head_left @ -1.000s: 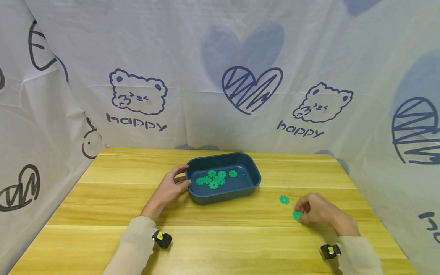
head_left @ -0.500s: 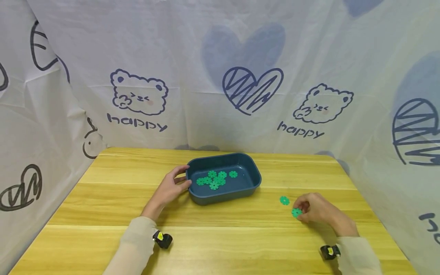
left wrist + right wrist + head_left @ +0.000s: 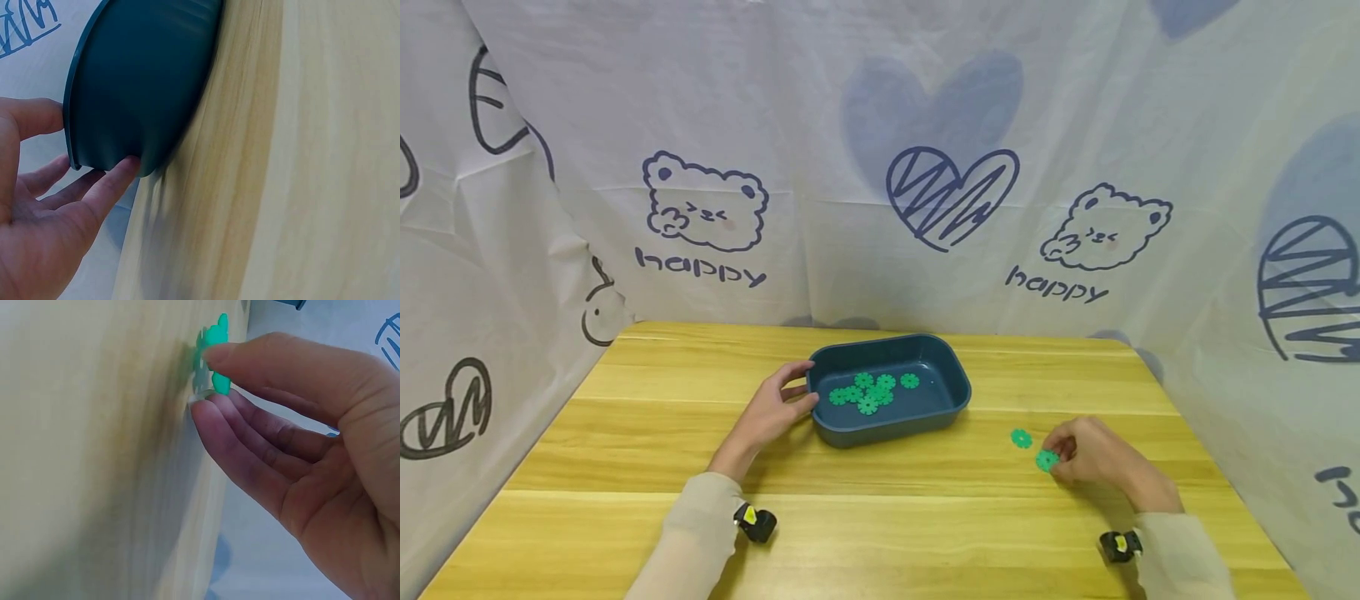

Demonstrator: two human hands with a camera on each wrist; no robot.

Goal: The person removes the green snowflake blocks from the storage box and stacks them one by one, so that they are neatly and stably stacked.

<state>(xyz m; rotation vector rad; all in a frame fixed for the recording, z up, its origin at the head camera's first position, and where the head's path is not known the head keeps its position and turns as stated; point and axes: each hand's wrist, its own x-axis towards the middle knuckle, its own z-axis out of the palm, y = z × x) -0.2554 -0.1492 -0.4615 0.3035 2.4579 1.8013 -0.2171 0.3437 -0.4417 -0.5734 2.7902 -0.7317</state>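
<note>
A dark blue plastic box stands mid-table with several green snowflake building discs inside. At its left end, my left hand holds the box, thumb and fingers spread around the end wall; in the left wrist view the fingertips touch the outer wall. To the right, my right hand pinches a green snowflake building disc between thumb and fingers, low over the table. The right wrist view shows that disc nearly edge-on. Another loose disc lies flat just beyond it.
The pale wooden table ends at a white hanging cloth printed with bears and hearts. Cloth also hangs at both sides. A small black wrist camera sits at the left wrist and another camera at the right.
The disc in my right hand has turned and risen slightly toward the loose disc. My left hand and the box stay in place.
</note>
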